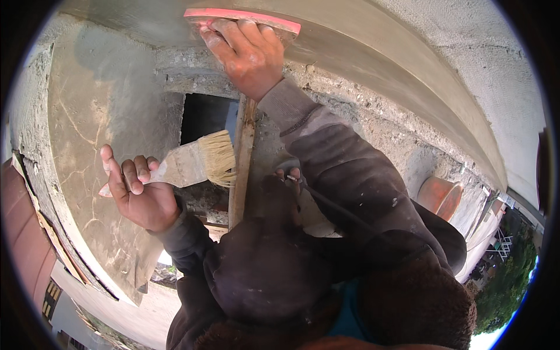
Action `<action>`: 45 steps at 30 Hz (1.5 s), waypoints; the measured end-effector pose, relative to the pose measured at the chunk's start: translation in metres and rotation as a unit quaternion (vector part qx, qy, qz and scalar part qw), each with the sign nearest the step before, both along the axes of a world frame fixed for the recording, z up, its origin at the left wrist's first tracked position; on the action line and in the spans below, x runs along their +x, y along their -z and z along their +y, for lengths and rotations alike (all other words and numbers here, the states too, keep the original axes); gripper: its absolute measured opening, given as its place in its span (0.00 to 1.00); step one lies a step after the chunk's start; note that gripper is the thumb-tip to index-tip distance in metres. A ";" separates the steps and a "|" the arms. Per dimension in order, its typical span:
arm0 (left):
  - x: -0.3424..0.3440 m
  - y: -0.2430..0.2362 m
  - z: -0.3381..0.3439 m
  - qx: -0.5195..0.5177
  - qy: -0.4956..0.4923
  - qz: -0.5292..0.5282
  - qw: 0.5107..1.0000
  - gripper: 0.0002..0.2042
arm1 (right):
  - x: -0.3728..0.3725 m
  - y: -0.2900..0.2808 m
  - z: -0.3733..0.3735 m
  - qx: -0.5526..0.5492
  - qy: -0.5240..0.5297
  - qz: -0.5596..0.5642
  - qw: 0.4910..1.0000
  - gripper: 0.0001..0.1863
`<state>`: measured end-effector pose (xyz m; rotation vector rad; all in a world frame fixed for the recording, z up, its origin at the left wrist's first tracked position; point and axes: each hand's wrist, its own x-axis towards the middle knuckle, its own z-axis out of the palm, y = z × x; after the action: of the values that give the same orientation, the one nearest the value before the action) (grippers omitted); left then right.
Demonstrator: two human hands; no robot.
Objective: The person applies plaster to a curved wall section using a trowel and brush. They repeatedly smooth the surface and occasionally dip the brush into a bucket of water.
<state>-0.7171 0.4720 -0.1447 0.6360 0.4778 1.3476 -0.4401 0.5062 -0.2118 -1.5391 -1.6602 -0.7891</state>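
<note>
My left hand [143, 195] is closed around the handle of a wide flat brush [184, 163], with its index finger stretched out. The brush's pale bristles point right, away from the wall, and its handle is smeared with cement. Up at the top, my right hand [248, 55] grips a pink-edged plastering float [256, 17] and presses it to the smooth grey plaster [344, 44] of a curved ledge. Cement dust coats the right fingers, and they hide the float's handle. A plastered wall face [87, 134], with damp patches and pale cracks, stands beside my left hand.
Below the ledge runs rough, crumbly concrete [373, 111]. A wooden post [242, 163] stands by a dark opening [204, 116]. An orange-brown bucket [440, 197] sits at right. My foot [290, 174] shows below my right arm. Reddish roofing [29, 233] lies far left.
</note>
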 end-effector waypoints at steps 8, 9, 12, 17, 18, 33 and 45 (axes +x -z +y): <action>0.001 0.011 0.012 -0.023 0.001 -0.024 0.999 0.16 | 0.102 0.008 -0.142 -0.014 0.141 -0.031 0.989 0.22; 0.010 0.010 0.014 -0.022 0.010 -0.030 0.999 0.16 | 0.097 0.009 -0.129 -0.005 0.134 -0.028 0.991 0.22; 0.030 0.006 0.014 -0.024 0.027 -0.038 0.999 0.15 | 0.038 0.003 -0.043 0.002 0.048 -0.018 0.999 0.20; 0.040 -0.004 0.011 -0.012 0.033 -0.012 0.999 0.14 | -0.001 0.004 -0.004 -0.021 0.058 -0.014 0.998 0.19; 0.035 -0.004 0.011 -0.012 0.025 -0.005 1.000 0.14 | 0.010 0.004 -0.025 -0.031 0.062 -0.011 0.998 0.19; 0.137 0.019 -0.008 -0.142 0.158 -0.268 0.940 0.14 | 0.077 -0.094 -0.229 -0.274 -0.216 0.530 0.773 0.29; 0.117 0.028 -0.024 -0.153 0.122 -0.179 0.964 0.14 | 0.165 -0.194 -0.125 -0.398 -0.247 0.022 0.883 0.20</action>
<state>-0.6004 0.4477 -0.1724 0.1807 0.2918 1.0927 -0.2751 0.3816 -0.0174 -1.4774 -2.3583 0.2529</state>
